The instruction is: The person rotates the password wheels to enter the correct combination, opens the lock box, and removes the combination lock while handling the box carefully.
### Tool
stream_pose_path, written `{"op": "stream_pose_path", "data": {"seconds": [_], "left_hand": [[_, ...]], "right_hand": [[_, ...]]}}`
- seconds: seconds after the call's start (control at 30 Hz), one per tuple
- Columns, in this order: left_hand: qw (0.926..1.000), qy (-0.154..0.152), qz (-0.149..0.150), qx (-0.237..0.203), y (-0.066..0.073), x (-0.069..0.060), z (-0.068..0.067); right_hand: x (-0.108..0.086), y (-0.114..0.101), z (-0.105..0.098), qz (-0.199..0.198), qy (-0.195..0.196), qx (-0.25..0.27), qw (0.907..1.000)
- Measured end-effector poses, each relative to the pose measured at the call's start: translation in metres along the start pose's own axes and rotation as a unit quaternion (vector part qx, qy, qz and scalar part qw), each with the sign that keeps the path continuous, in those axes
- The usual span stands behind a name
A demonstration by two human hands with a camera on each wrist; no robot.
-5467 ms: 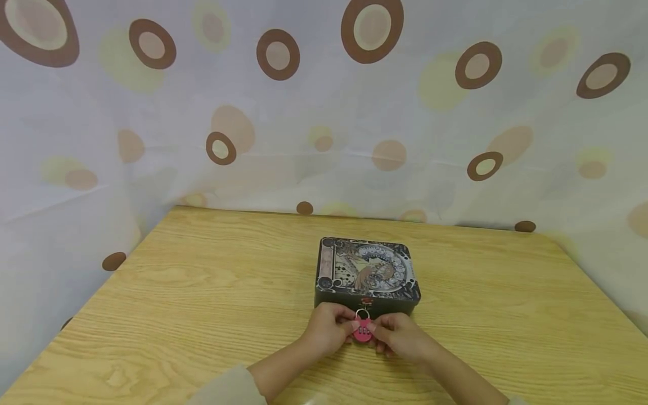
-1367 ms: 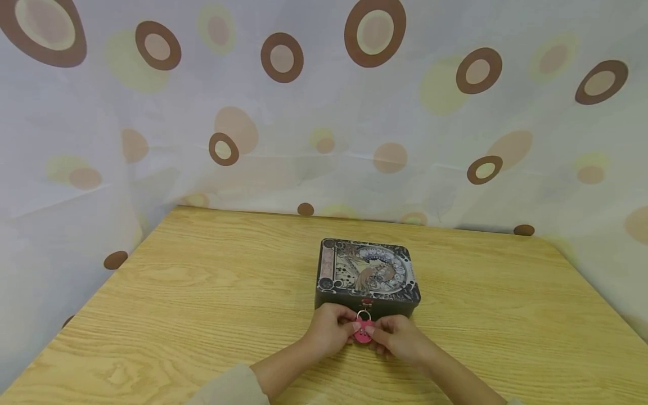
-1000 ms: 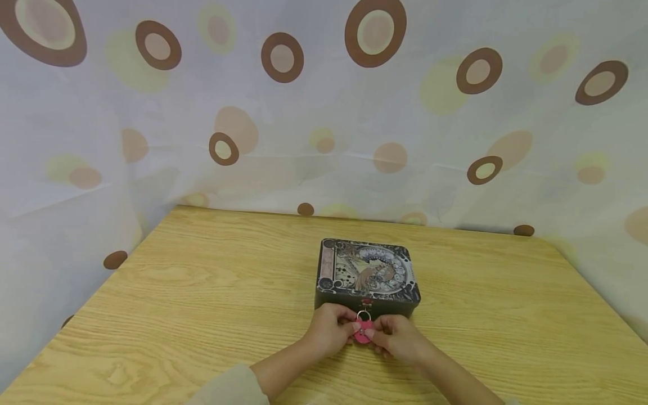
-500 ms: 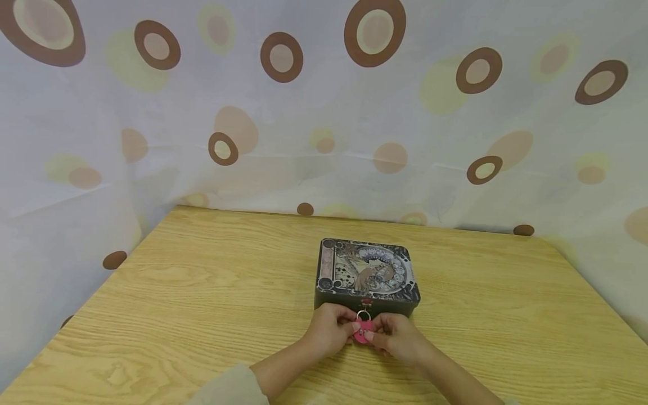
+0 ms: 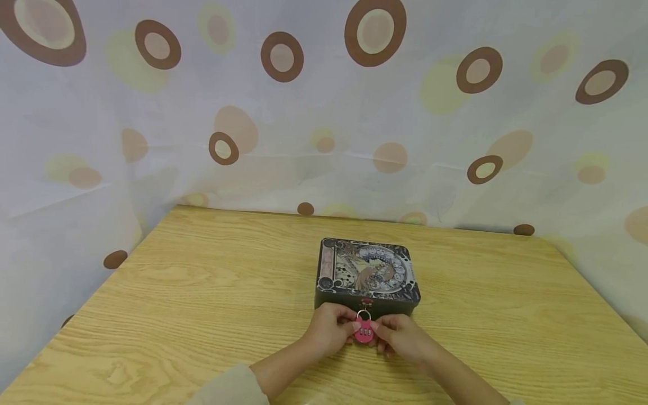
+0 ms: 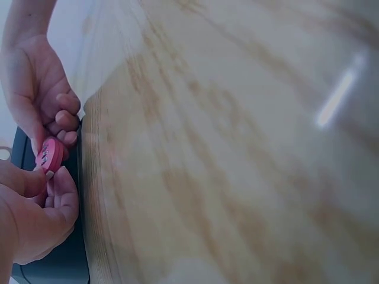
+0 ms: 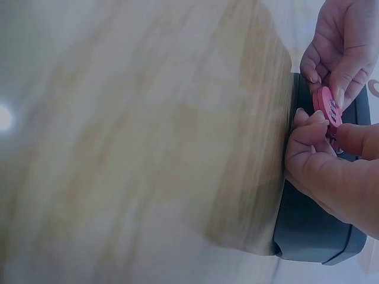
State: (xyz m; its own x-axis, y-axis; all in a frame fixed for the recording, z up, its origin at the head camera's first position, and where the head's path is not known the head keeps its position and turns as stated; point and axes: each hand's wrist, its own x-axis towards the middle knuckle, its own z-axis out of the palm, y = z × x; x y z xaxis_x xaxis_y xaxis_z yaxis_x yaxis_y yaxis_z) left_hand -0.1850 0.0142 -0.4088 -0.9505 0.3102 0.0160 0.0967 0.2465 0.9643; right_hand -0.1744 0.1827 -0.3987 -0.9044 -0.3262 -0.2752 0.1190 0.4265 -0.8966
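A round pink combination padlock (image 5: 363,336) hangs by its silver shackle from the red clasp (image 5: 367,302) on the front of a dark box (image 5: 369,270) with an illustrated lid. My left hand (image 5: 325,333) pinches the padlock's left edge between thumb and fingers. On the opposite edge, my right hand (image 5: 404,336) pinches it the same way, so the row of dials shows between the thumbs. The right wrist view shows the padlock (image 7: 327,105) from the side, both hands close in front of the box's dark wall (image 7: 311,222). The dial digits are too small to read.
The box stands on a wood-grain table (image 5: 212,292). Behind the table hangs a pale curtain (image 5: 304,112) with brown, peach and yellow ovals. Light reflects off the tabletop (image 6: 237,148) in the left wrist view.
The right thumb, which lay over the padlock's dials in the frames just before, has moved right to its edge, uncovering the dials. My left hand and the box have stayed in place.
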Motion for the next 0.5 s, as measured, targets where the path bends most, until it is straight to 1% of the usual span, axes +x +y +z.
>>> {"op": "stream_pose_path", "data": {"seconds": [0.2,0.3,0.5], "left_hand": [[1.0000,0.002,-0.005,-0.002,-0.0002,0.0001,-0.0002],[1.0000,0.002,-0.002,0.000,-0.0002,-0.0001,-0.0005],[1.0000,-0.001,0.003,0.007,0.0008,-0.0002,-0.0010]], "right_hand": [[0.0001,-0.0023,0.0006,0.005,-0.008,0.007,0.9999],[-0.0003,-0.0022,0.0014,0.004,-0.010,0.008,0.9999],[-0.0001,-0.0003,0.0034,-0.003,-0.001,-0.001,1.0000]]}}
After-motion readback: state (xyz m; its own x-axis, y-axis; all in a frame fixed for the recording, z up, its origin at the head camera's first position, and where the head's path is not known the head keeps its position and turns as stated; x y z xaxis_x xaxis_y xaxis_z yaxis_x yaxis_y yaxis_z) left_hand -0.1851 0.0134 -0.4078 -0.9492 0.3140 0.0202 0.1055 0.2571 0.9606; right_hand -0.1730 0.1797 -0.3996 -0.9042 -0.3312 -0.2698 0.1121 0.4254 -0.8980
